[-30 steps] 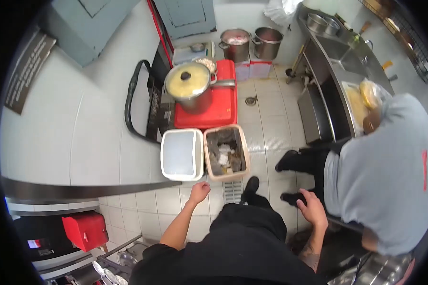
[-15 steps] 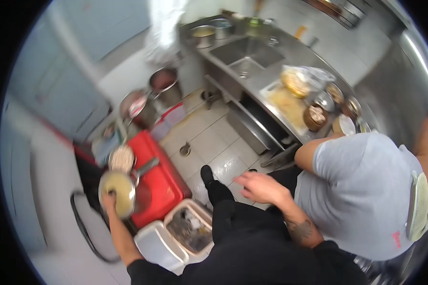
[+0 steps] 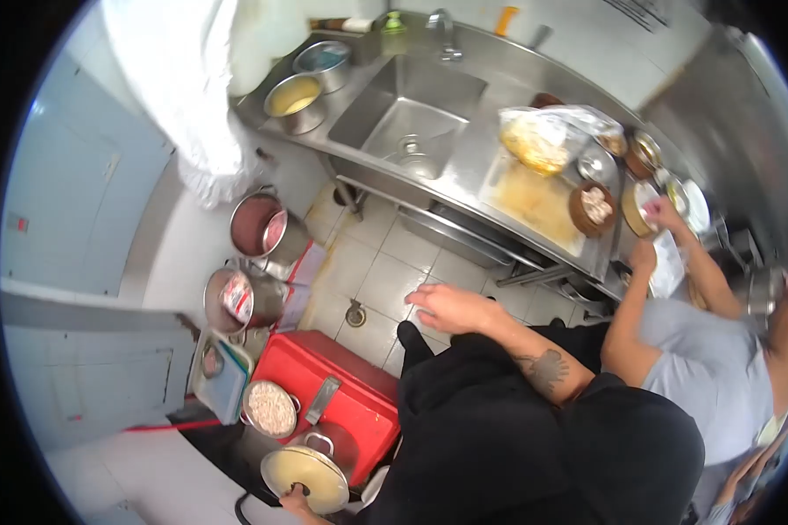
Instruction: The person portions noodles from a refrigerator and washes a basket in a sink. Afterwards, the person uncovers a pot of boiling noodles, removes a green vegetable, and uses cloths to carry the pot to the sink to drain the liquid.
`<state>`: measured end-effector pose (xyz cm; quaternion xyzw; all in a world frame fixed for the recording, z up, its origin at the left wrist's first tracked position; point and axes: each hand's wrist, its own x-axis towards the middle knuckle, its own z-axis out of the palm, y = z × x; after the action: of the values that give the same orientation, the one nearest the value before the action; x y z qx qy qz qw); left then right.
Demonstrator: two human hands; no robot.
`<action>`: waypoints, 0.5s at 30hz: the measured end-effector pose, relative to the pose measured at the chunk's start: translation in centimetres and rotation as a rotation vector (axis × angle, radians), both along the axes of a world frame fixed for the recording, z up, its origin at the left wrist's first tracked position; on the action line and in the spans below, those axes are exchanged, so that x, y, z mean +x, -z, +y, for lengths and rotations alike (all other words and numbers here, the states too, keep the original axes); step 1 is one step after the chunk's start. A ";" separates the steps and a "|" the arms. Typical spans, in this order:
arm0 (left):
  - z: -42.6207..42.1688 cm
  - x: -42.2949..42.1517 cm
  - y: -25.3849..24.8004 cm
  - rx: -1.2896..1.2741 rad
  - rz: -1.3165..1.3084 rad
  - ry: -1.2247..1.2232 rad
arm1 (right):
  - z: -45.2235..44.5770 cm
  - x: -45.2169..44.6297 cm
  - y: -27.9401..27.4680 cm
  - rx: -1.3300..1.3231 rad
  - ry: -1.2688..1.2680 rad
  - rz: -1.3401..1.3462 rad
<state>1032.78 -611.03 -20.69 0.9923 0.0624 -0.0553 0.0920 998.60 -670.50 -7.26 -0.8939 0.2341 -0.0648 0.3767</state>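
At the wall-side edge of the red box [image 3: 363,413]: covered pot [image 3: 342,450], hand on lid [image 3: 322,472].
Left hand [image 3: 296,502] has its fingers closed on the lid's knob [image 3: 301,487]; right hand [image 3: 451,308], loosely open, hovers above the floor [image 3: 385,282] beyond the box's opposite edge.

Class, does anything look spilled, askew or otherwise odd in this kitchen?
Yes: yellowish-brown staining at the edge of the pale tiled floor, beside the steel sink counter, contrasts with paler tiles. Spill or old grime, I cannot tell.
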 end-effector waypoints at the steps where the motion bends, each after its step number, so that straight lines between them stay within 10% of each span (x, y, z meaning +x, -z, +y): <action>1: 1.9 -0.6 0.0 -0.084 -0.068 -0.003 | -0.8 0.6 -0.1 0.010 -0.026 0.025; 9: -7.4 -3.9 -18.2 -0.047 -0.236 0.160 | -5.4 2.5 1.2 0.041 -0.106 0.115; 15: -23.0 -0.4 -22.6 -0.150 -0.320 0.375 | -12.0 2.8 1.3 0.040 -0.064 0.014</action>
<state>1032.40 -634.01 1.91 0.9730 -0.1423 0.0818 0.1621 1001.36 -682.52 -8.56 -0.8937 0.2092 -0.0417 0.3946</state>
